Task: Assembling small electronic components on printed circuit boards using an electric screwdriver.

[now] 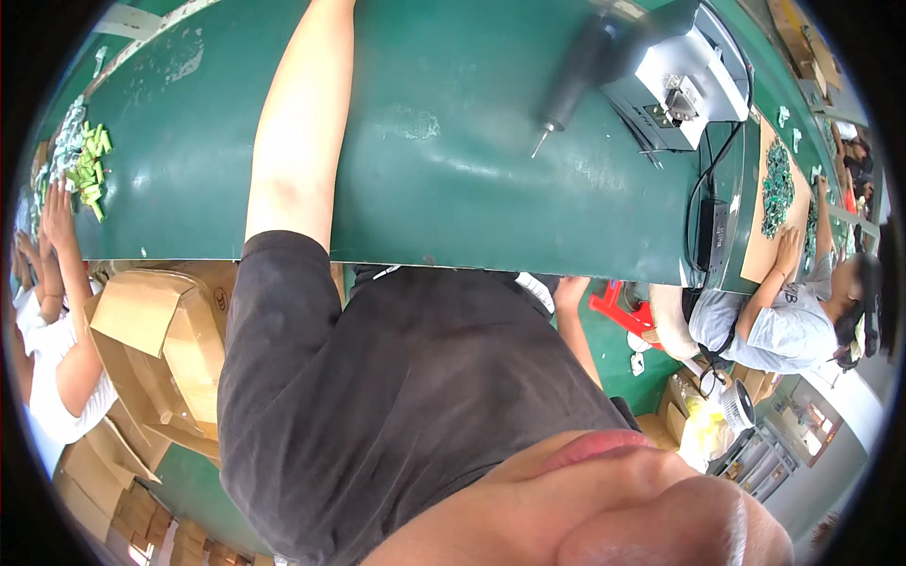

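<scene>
Green workbench [453,212] fills the upper view; the bare left forearm [300,132] crosses it, the left hand out of sight past the top — grip impossible to tell. Below the front edge, the right hand [570,291] is mostly hidden — its grip cannot be told either. Rightward, a black pen-shaped driver [573,80] with a thin metal tip is beside a black-and-silver benchtop machine [661,106].

Head-worn fisheye, looking steeply down, close above wearer's torso [444,368], green table [453,203] beyond
</scene>
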A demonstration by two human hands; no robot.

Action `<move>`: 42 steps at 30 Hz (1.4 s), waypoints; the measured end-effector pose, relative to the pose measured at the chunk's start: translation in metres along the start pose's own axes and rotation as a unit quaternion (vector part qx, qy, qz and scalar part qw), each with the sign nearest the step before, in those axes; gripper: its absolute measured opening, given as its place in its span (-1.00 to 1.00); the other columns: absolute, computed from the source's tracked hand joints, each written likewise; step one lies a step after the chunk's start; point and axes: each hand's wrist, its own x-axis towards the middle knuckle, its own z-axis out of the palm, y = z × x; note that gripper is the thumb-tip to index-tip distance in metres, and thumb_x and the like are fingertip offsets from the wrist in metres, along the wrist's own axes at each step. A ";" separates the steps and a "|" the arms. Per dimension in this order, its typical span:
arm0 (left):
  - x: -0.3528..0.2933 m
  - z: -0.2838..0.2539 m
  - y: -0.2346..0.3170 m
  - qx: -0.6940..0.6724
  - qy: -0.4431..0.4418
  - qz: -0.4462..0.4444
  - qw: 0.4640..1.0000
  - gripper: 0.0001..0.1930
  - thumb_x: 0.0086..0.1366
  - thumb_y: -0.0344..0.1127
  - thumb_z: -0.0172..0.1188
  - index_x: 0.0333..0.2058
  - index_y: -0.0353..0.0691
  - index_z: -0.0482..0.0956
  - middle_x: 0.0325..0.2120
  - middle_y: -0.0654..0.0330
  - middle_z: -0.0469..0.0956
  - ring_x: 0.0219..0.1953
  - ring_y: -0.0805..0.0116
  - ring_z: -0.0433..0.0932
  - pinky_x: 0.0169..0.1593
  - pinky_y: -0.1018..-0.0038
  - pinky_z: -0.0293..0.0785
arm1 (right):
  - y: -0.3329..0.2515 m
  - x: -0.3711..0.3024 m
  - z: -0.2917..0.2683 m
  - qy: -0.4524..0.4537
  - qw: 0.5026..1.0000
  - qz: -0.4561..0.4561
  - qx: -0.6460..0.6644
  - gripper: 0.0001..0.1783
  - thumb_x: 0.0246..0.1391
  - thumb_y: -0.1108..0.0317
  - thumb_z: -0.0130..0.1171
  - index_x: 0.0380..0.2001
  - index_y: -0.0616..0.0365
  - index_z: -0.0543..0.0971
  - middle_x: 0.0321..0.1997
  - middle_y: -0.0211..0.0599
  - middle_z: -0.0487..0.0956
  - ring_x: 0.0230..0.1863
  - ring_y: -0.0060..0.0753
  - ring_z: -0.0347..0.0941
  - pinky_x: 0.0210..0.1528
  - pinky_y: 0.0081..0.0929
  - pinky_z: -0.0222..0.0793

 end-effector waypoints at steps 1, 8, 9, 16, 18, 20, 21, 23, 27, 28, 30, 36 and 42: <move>-0.002 -0.003 0.000 0.004 0.001 -0.003 1.000 -0.86 0.17 -0.36 0.41 -0.36 -0.29 0.69 -0.33 0.07 0.61 -0.32 0.13 0.62 -0.14 0.28 0.54 | -0.007 -0.006 0.004 0.053 0.964 0.118 0.234 -0.83 0.10 0.67 0.19 -0.21 0.42 0.63 -0.19 -0.16 0.70 -0.10 -0.13 0.64 -0.03 -0.27 0.54; -0.002 -0.021 -0.002 0.006 -0.001 0.017 1.000 -0.86 0.16 -0.38 0.42 -0.35 -0.31 0.70 -0.33 0.06 0.62 -0.31 0.14 0.63 -0.14 0.29 0.54 | -0.067 -0.014 -0.038 -0.059 0.922 0.172 0.341 -0.89 0.09 0.68 0.26 -0.27 0.42 0.64 -0.23 -0.33 0.69 -0.20 -0.54 0.56 -0.08 -0.52 0.49; -0.001 -0.018 -0.001 0.004 -0.008 0.021 1.000 -0.85 0.16 -0.38 0.42 -0.34 -0.32 0.69 -0.34 0.05 0.62 -0.31 0.13 0.64 -0.14 0.29 0.55 | -0.057 -0.015 -0.038 -0.067 0.942 0.166 0.285 -0.79 0.02 0.77 0.14 -0.25 0.43 0.64 -0.21 -0.28 0.69 -0.14 -0.56 0.56 -0.06 -0.50 0.49; 0.001 -0.001 -0.011 -0.065 0.035 0.053 0.996 -0.82 0.17 -0.38 0.44 -0.30 -0.35 0.70 -0.28 0.07 0.69 -0.28 0.23 0.68 -0.10 0.40 0.58 | 0.000 0.013 -0.037 -0.171 0.970 -0.102 -0.140 -0.64 0.03 0.58 0.15 -0.05 0.36 0.60 -0.16 0.08 0.68 -0.01 0.13 0.59 0.11 -0.11 0.45; -0.002 -0.011 -0.013 -0.058 0.029 0.054 0.996 -0.82 0.17 -0.36 0.45 -0.29 -0.32 0.72 -0.29 0.10 0.70 -0.29 0.26 0.68 -0.12 0.41 0.58 | -0.052 0.038 -0.069 -0.354 0.915 -0.007 -0.193 -0.63 0.10 0.50 0.22 0.00 0.35 0.59 -0.08 0.07 0.69 0.12 0.11 0.58 0.19 -0.11 0.43; -0.002 -0.015 -0.007 -0.032 0.013 0.062 0.998 -0.81 0.18 -0.34 0.45 -0.27 -0.30 0.73 -0.28 0.11 0.70 -0.28 0.26 0.68 -0.11 0.42 0.58 | -0.136 0.061 -0.125 -0.518 0.829 0.117 -0.174 -0.58 0.13 0.39 0.31 0.05 0.33 0.58 -0.07 -0.02 0.72 0.14 -0.05 0.61 0.21 -0.15 0.44; 0.001 -0.014 -0.005 -0.038 0.011 0.066 0.997 -0.81 0.18 -0.34 0.45 -0.27 -0.30 0.73 -0.28 0.11 0.70 -0.28 0.26 0.68 -0.11 0.42 0.58 | -0.167 0.070 -0.148 -0.574 0.796 0.161 -0.105 -0.54 0.14 0.32 0.35 0.06 0.32 0.58 -0.07 -0.08 0.73 0.13 -0.13 0.62 0.21 -0.17 0.44; 0.000 -0.013 -0.008 -0.036 -0.010 0.080 0.996 -0.81 0.19 -0.33 0.44 -0.27 -0.29 0.73 -0.27 0.10 0.70 -0.27 0.26 0.68 -0.10 0.42 0.58 | -0.243 0.087 -0.177 -0.603 0.797 0.025 -0.009 -0.52 0.14 0.31 0.36 0.09 0.30 0.57 -0.11 -0.17 0.74 0.05 -0.29 0.66 0.17 -0.25 0.48; -0.003 -0.015 -0.004 -0.034 -0.017 0.081 0.996 -0.84 0.19 -0.37 0.42 -0.28 -0.29 0.72 -0.28 0.08 0.68 -0.26 0.21 0.68 -0.10 0.42 0.56 | -0.317 0.128 -0.167 -0.483 0.849 -0.200 0.075 -0.56 0.11 0.30 0.41 0.03 0.24 0.62 -0.19 -0.22 0.72 -0.09 -0.28 0.68 0.05 -0.25 0.53; -0.004 -0.018 -0.004 -0.033 -0.014 0.092 0.995 -0.84 0.19 -0.37 0.42 -0.28 -0.29 0.72 -0.28 0.08 0.68 -0.26 0.21 0.68 -0.10 0.42 0.56 | -0.330 0.137 -0.147 -0.430 0.880 -0.192 0.066 -0.52 0.12 0.29 0.40 0.08 0.24 0.58 -0.20 -0.20 0.72 -0.14 -0.29 0.68 -0.03 -0.29 0.56; -0.002 -0.012 -0.001 -0.057 0.001 0.060 0.997 -0.86 0.19 -0.40 0.41 -0.30 -0.29 0.70 -0.29 0.10 0.66 -0.26 0.21 0.66 -0.11 0.40 0.55 | -0.360 0.158 -0.104 -0.333 0.926 -0.181 0.007 -0.41 0.17 0.16 0.36 0.19 0.20 0.50 -0.26 -0.12 0.70 -0.23 -0.25 0.68 -0.10 -0.31 0.58; -0.001 -0.002 -0.007 -0.108 0.015 0.077 0.991 -0.89 0.21 -0.45 0.39 -0.29 -0.31 0.67 -0.29 0.13 0.65 -0.27 0.26 0.63 -0.12 0.41 0.54 | -0.395 0.208 -0.008 -0.203 0.920 -0.201 -0.270 0.15 0.11 -0.07 0.33 0.53 0.16 -0.09 -0.16 0.34 0.62 -0.21 0.39 0.60 -0.03 0.08 0.54; 0.001 0.004 -0.019 -0.128 0.023 0.049 0.990 -0.90 0.22 -0.47 0.39 -0.29 -0.30 0.68 -0.28 0.17 0.65 -0.28 0.36 0.60 -0.14 0.46 0.52 | -0.366 0.219 0.000 -0.198 0.951 -0.215 0.104 -0.01 0.09 0.26 0.28 0.46 0.17 -0.04 -0.31 0.12 0.59 -0.37 0.09 0.63 -0.24 -0.14 0.57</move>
